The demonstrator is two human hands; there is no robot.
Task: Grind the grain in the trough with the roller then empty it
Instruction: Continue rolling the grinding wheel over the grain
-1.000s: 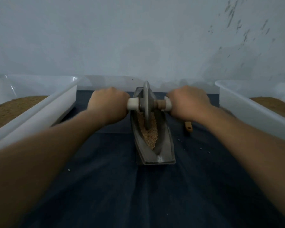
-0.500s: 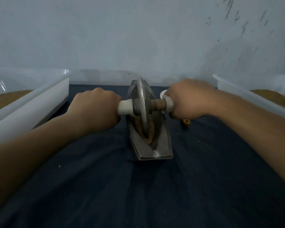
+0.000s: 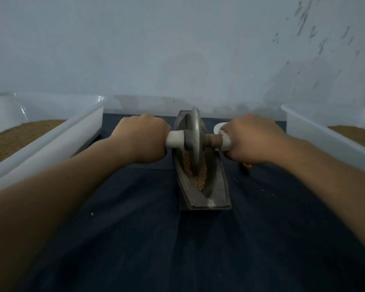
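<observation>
As the roller (image 3: pixel 195 131) stands upright on its metal disc in the grain (image 3: pixel 198 180), the boat-shaped trough (image 3: pixel 218 186) lies lengthwise at the middle of a dark cloth (image 3: pixel 177 249), its near end toward the person. The grain sits in the groove under and in front of the disc. The left hand (image 3: pixel 141 142) is wrapped tight round the white handle on the left of the axle; the right hand (image 3: pixel 251 140) grips the matching handle on the right, both fists knuckles up. A small orange object (image 3: pixel 247 165) lies just right of the trough, partly hidden by the right hand. White tubs of brown meal flank the cloth, the left tub (image 3: pixel 57 144) and the right tub (image 3: pixel 316 142), before a pale wall (image 3: pixel 177 49).
</observation>
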